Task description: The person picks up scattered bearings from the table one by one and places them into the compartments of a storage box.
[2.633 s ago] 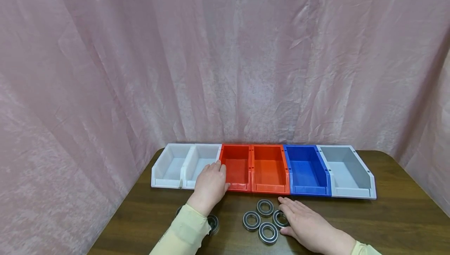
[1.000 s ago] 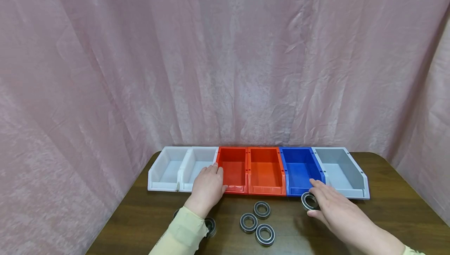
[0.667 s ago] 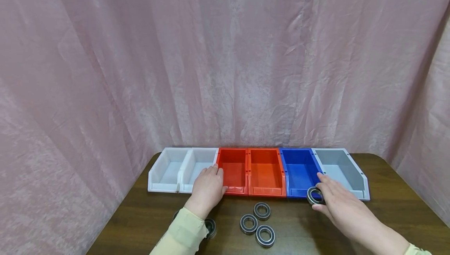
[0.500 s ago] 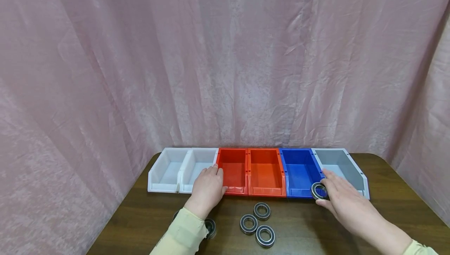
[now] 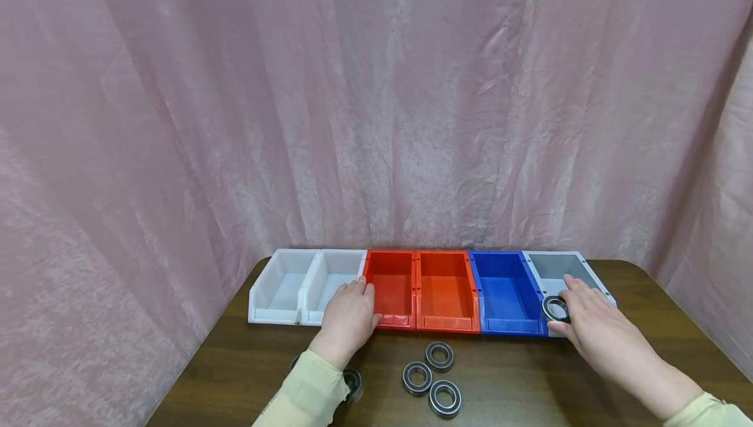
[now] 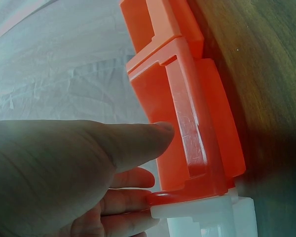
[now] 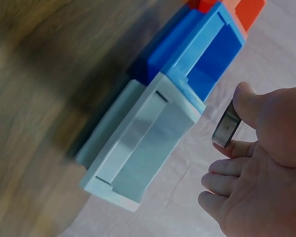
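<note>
My right hand [image 5: 600, 324] pinches a ball bearing [image 5: 555, 309] between thumb and forefinger, over the front of the light grey bin [image 5: 553, 263] at the row's right end. In the right wrist view the bearing [image 7: 226, 126] shows edge-on, the other fingers loosely bent. My left hand [image 5: 347, 312] lies with relaxed fingers where a white bin [image 5: 329, 283] meets the red bin [image 5: 391, 283]. In the left wrist view its thumb [image 6: 143, 143] overlaps the red bin's opening, fingertips right at the rim. Three bearings [image 5: 445, 399] lie grouped on the table.
An orange bin [image 5: 447, 283] and a blue bin [image 5: 506, 290] stand between the red and grey ones; another white bin [image 5: 282, 286] ends the row at left. My left sleeve [image 5: 308, 384] partly hides further bearings [image 5: 353, 381]. A pink curtain [image 5: 376, 100] hangs behind the wooden table [image 5: 217, 361].
My right hand has taken one bearing from the group on the table and carried it right and away from me, past the blue bin to over the grey bin. The left hand stays put.
</note>
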A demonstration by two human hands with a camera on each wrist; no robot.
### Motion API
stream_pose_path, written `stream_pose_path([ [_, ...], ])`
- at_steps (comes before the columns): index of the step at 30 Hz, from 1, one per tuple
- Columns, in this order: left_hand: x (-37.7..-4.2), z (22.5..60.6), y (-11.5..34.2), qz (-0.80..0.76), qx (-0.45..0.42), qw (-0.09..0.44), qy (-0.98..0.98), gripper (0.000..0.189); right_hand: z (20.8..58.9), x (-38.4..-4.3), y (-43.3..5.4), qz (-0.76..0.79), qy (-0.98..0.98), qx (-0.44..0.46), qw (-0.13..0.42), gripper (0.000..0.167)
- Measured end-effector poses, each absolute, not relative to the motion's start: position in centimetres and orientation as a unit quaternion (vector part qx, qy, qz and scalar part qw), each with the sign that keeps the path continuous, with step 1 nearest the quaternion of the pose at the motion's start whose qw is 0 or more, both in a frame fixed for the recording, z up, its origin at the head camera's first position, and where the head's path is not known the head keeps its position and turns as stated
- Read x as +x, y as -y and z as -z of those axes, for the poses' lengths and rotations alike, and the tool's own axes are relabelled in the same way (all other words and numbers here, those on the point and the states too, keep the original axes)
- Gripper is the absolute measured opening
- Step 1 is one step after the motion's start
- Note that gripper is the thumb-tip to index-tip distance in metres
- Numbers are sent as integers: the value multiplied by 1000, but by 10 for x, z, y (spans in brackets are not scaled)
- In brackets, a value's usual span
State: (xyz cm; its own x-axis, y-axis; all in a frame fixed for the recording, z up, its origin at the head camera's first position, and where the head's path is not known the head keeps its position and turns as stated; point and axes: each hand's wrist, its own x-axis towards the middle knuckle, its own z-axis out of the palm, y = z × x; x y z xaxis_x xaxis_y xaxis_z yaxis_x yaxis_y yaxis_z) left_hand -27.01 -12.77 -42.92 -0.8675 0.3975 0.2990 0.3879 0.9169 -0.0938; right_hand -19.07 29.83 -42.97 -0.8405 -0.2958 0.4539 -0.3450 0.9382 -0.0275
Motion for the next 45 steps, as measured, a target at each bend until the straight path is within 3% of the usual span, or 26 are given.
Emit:
stream_pose_path([
  [5, -271, 430, 127, -15, -202, 157, 967, 64, 430, -199, -307, -45, 954, 164, 248, 55],
  [19, -272, 431, 127, -13, -205, 158, 966, 67, 429, -220, -327, -40, 963, 141, 226, 49],
  [45, -269, 431, 128, -9, -204, 158, 966, 65, 438, -256, -331, -65, 987, 64, 132, 61],
])
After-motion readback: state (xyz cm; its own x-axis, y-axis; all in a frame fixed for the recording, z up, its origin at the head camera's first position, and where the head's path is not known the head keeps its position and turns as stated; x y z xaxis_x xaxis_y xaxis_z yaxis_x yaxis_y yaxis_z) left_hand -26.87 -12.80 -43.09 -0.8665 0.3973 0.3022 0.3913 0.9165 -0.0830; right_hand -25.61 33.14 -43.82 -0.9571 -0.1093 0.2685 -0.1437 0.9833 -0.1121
